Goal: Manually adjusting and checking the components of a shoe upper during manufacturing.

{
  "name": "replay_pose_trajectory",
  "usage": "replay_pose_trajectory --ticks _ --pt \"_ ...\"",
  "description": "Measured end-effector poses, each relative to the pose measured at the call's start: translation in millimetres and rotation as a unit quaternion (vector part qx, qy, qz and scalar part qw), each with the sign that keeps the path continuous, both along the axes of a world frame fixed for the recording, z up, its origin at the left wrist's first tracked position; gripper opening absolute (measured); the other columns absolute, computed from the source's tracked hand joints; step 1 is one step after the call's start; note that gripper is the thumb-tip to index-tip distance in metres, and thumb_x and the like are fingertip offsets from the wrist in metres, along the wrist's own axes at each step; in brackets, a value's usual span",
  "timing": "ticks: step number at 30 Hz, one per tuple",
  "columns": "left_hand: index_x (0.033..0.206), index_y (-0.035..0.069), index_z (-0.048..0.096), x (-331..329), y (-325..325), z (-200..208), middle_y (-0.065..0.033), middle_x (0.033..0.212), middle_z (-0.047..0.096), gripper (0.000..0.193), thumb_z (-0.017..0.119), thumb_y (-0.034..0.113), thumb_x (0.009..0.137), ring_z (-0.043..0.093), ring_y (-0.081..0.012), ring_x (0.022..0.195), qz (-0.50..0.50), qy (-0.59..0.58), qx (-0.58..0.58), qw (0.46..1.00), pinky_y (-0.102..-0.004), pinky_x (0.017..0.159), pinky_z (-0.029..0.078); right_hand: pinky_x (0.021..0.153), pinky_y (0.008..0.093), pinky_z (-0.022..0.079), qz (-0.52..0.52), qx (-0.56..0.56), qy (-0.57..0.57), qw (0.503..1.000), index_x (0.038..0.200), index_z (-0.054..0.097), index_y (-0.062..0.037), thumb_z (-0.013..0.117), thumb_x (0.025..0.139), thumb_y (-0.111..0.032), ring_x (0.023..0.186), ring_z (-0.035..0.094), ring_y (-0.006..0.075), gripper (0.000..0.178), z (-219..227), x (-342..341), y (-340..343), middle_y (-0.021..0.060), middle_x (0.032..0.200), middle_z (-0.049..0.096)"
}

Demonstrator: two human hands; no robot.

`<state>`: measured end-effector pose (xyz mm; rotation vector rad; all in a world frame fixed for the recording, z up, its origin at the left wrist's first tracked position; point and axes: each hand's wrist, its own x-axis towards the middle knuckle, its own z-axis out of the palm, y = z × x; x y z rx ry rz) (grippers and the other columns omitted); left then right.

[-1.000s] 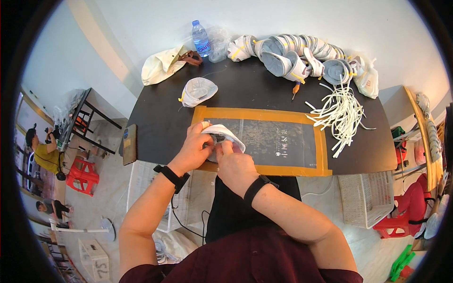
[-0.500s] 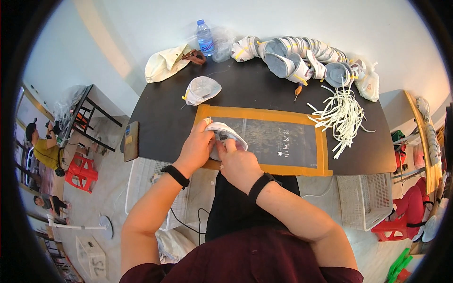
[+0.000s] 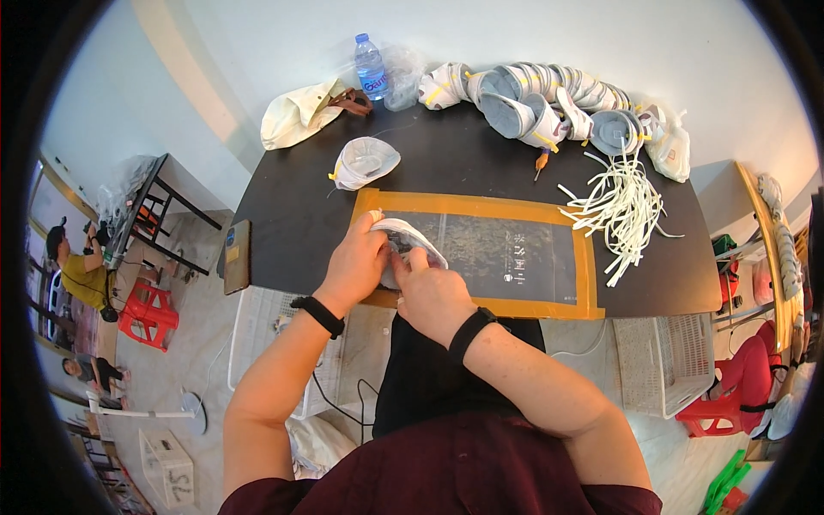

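Over the near left part of the taped mat (image 3: 481,302), a small grey and white cup-shaped fabric piece (image 3: 415,233) is between my two hands. My left hand (image 3: 354,264) grips its left edge, thumb up by the white rim. Into its hollow reach the bent fingers of my right hand (image 3: 435,299), pressed together; the fingertips are hidden, and I cannot make out anything between them. Behind the mat's left corner lies a similar cup-shaped fabric piece (image 3: 367,161) with a yellow tab.
At the back right stands a curved row of nested fabric pieces (image 3: 524,90). Nearby lie an orange-handled tool (image 3: 542,161) and a heap of white strips (image 3: 616,210). A phone (image 3: 237,256) rests at the left edge, a water bottle (image 3: 370,67) and cream bag (image 3: 300,116) behind.
Both hands keep nearly the same place, with the fabric piece still between them. Its white rim slants slightly more steeply down to the right. The whole view has shifted very slightly.
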<state>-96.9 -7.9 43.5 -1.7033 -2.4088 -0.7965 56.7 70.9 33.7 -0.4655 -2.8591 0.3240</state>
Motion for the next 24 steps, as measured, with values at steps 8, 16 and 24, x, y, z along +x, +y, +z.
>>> replay_pose_trajectory --ticks 8,16,24 --pt "0.083 0.002 0.062 -1 1 9 -0.02 0.135 0.05 0.008 0.068 0.005 0.079 0.047 -0.0379 0.127 -0.034 -0.065 -0.07 0.995 -0.041 0.101 0.043 0.062 0.0407 0.058 0.022 -0.045 0.041 0.998 0.133 0.047 0.0003 0.065 0.078 -0.019 0.077 0.068 0.0306 0.061 -3 15 0 0.016 0.113 0.052" --pt "0.082 0.004 0.063 -8 0 -10 -0.0196 0.138 0.048 0.007 0.069 0.003 0.077 0.041 -0.0395 0.129 -0.044 -0.105 -0.019 0.993 -0.0439 0.107 0.035 0.063 0.0402 0.058 0.02 -0.064 0.018 0.998 0.133 0.049 -0.0029 0.065 0.077 -0.018 0.08 0.068 0.03 0.06 2 11 5 0.016 0.112 0.052" --pt "0.081 0.004 0.063 -11 -2 -16 -0.0209 0.135 0.049 0.006 0.068 0.004 0.078 0.039 -0.0407 0.129 -0.073 -0.13 0.032 0.988 -0.044 0.107 0.034 0.061 0.038 0.058 -0.003 -0.007 -0.004 1.0 0.132 0.05 -0.0025 0.067 0.077 -0.021 0.072 0.068 0.0283 0.06 -1 4 -1 0.0154 0.108 0.054"
